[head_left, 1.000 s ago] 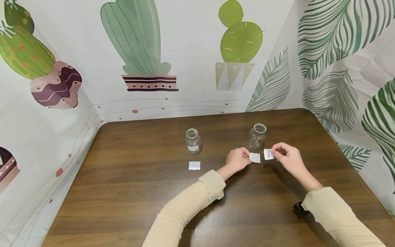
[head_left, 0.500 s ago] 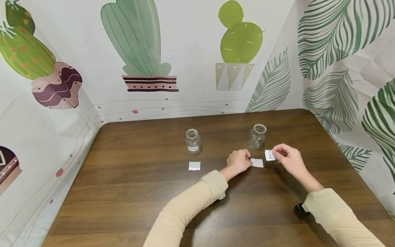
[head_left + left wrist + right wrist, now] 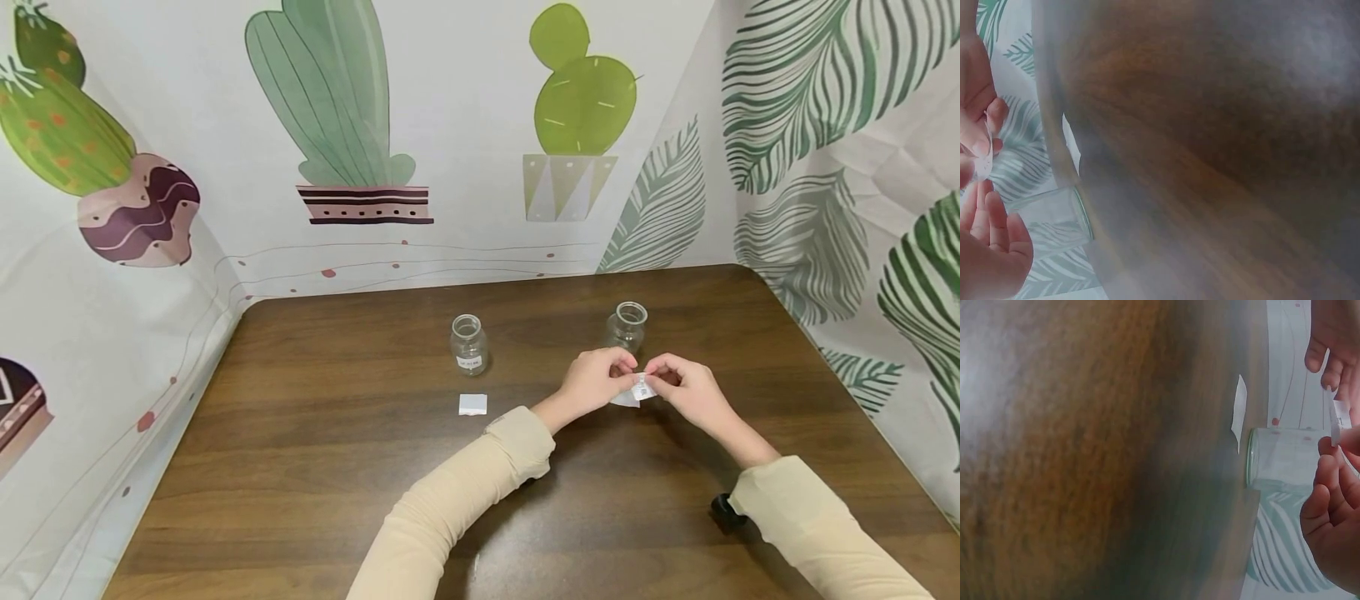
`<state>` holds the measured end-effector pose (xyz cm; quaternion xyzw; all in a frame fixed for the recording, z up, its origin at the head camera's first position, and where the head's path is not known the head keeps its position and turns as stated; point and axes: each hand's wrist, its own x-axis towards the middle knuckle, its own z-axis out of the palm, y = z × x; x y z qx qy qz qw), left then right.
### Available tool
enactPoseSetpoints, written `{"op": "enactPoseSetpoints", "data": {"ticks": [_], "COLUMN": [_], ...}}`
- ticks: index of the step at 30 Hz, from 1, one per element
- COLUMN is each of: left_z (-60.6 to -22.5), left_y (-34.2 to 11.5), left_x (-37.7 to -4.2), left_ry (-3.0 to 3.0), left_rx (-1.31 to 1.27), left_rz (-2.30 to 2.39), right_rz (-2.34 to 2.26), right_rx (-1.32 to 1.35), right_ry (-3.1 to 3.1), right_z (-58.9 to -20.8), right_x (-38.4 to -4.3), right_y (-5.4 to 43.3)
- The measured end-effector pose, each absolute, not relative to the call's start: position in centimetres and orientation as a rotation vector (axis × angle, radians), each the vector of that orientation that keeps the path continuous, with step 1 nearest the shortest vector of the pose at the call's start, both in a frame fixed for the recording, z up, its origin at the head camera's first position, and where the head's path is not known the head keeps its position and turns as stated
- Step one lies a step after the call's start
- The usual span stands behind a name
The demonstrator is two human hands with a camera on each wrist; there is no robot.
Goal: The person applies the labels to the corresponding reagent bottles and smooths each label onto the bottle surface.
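Note:
In the head view, a small white printed label (image 3: 642, 387) is held between both hands, in front of the right glass jar (image 3: 626, 327). My right hand (image 3: 693, 396) pinches the label's right side between thumb and fingers. My left hand (image 3: 596, 379) pinches its left edge with thumb and fingertip. Beneath them on the table lies a white paper piece (image 3: 626, 400), partly hidden by the hands. The right wrist view shows the label (image 3: 1340, 415) between both hands, beside the jar (image 3: 1285, 459) and above the paper piece (image 3: 1239, 412).
A second glass jar (image 3: 469, 343) with a printed label on its front stands further left. Before it lies another white paper piece (image 3: 472, 405). The brown wooden table (image 3: 315, 467) ends at a patterned wall covering (image 3: 480, 125).
The left hand has let go of the paper piece on the table and moved right and up to the label. The right hand has brought the label slightly left.

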<state>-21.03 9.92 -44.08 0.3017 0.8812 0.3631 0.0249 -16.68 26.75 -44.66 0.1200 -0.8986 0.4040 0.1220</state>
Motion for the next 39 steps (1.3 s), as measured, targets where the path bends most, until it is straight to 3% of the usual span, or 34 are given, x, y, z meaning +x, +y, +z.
{"op": "enactPoseSetpoints", "data": {"ticks": [8, 26, 39], "left_z": [-44.3, -45.2, -45.3], "left_y": [10.0, 9.9, 9.9], "left_x": [-20.8, -21.1, -21.8], "left_ry": [2.709, 2.786, 2.862], "left_rx": [0.952, 0.576, 0.577], "left_rz": [1.016, 1.308, 1.024], "right_rz": [1.167, 1.530, 1.307], "right_rx": [0.434, 0.243, 0.175], "right_ry": [-2.671, -2.651, -2.675], "right_z": [-44.7, -45.4, -44.2], "right_x": [-16.4, -16.8, -17.5], "right_y": [26.2, 26.3, 25.6]}}
